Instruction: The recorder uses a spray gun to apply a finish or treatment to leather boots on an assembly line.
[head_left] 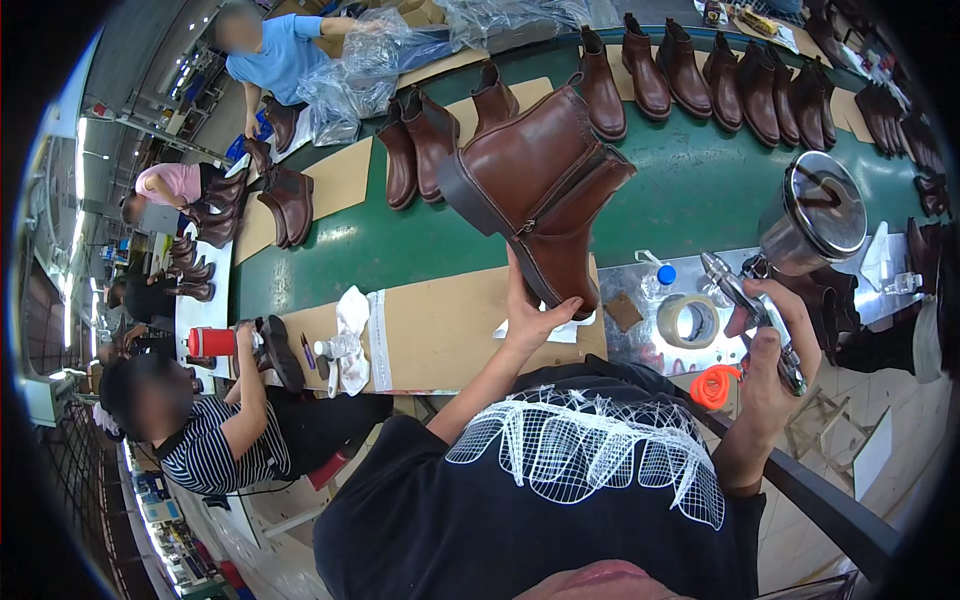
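Note:
My left hand [535,318] is closed round the toe end of a brown leather ankle boot [535,160], holding it up over the bench. The boot is tilted, its dark heel to the left and its shaft toward the upper right; a zip runs along the side facing me. In my right hand [768,365] is a metal spray gun [742,290] with a lidded silver cup [825,210] on top. Its nozzle points up and left, toward the boot but apart from it. An orange coiled hose [713,387] hangs beside my right hand.
Brown boots [685,75] stand in a row along the far side of the green bench [680,190]. Nearer lie a cardboard sheet [440,330], a tape roll [688,320] and a blue-capped bottle [657,282]. At left, a person in stripes [235,435] holds a red tool [212,342] beside a boot.

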